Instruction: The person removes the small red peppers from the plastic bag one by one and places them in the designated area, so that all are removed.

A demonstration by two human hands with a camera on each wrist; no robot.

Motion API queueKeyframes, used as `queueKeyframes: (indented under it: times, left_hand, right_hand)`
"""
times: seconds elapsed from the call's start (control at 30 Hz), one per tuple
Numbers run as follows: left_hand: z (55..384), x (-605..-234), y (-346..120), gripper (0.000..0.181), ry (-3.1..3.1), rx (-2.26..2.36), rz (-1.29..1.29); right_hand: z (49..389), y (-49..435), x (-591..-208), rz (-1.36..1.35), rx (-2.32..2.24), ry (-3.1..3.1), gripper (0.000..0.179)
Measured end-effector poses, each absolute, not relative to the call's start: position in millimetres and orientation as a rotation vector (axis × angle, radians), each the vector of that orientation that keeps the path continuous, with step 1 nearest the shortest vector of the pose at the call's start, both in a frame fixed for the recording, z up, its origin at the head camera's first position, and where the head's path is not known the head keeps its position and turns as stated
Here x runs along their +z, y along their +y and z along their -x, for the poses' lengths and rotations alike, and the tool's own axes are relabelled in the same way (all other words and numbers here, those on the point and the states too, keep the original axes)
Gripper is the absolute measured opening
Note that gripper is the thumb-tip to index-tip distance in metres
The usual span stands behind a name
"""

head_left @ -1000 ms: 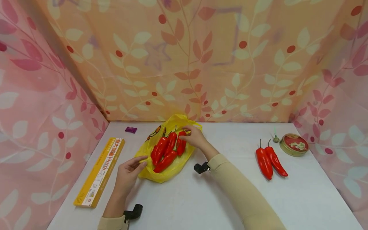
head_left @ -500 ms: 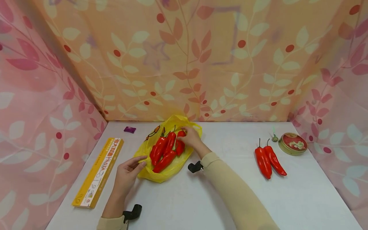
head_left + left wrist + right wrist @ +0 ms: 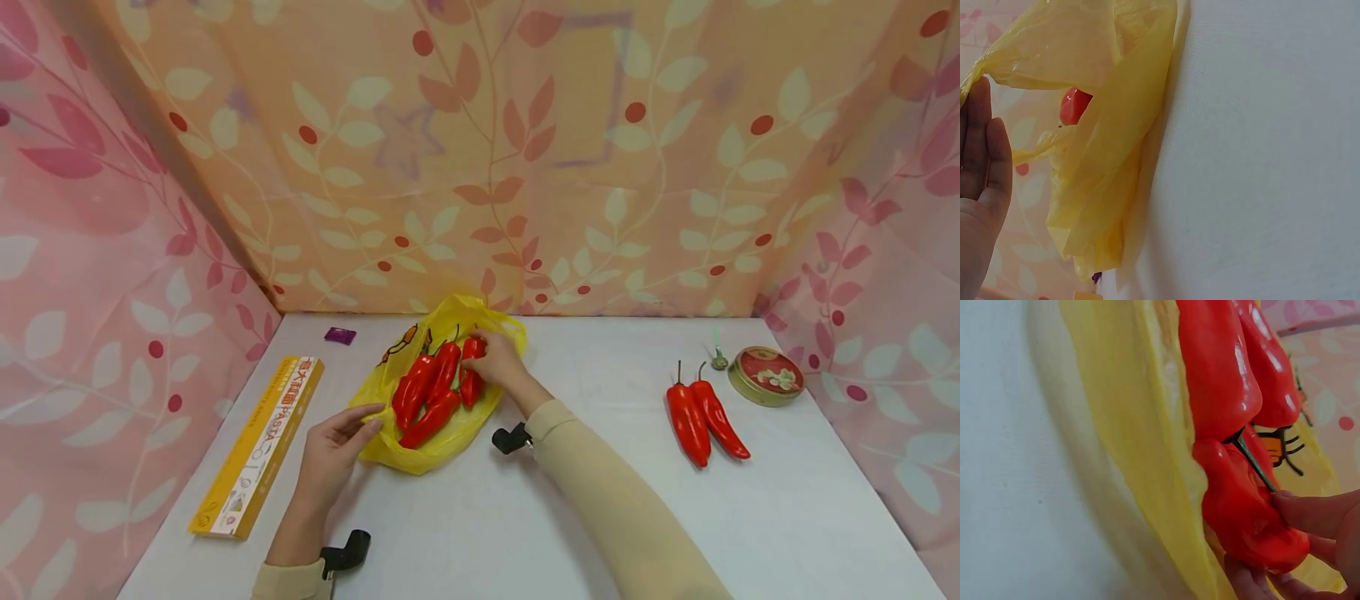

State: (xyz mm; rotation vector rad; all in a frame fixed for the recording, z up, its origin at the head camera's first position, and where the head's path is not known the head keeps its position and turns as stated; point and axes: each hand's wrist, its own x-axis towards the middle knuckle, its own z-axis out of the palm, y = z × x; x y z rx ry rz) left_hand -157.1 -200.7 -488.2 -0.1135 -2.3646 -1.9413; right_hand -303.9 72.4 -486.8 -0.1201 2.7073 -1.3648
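Observation:
A yellow plastic bag (image 3: 467, 433) lies spread on the table with its mouth facing up, and several red peppers (image 3: 429, 421) lie inside it. My left hand (image 3: 330, 450) pinches the bag's near left edge between thumb and fingers; in the left wrist view the yellow film (image 3: 1113, 131) stretches from those fingers. My right hand (image 3: 501, 363) is at the bag's right side and grips the rightmost red pepper (image 3: 472, 388). From the right wrist, thumb and fingers show around the end of that pepper (image 3: 1250, 519), beside the other peppers. Part of it is hidden by the hand.
Two red peppers (image 3: 705, 423) lie on the table to the right. Beyond them are a round red-lidded tin (image 3: 767, 375) and a small green-topped item (image 3: 719, 360). A yellow pasta box (image 3: 257, 450) lies at left, near a small purple packet (image 3: 341, 336).
My right hand has moved slightly left and closed its fingers round the rightmost pepper, which has shifted a little. My left hand keeps its pinch on the bag's edge.

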Motion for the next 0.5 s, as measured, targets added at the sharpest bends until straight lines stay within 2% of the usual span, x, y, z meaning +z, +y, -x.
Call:
queueKeyframes:
  times: [0.5]
  left_hand:
    - [157,-487,-200,0.032,-2.372,-1.928,0.094]
  right_hand:
    - [289,80,-468,0.329,-1.307,2.807,0.052]
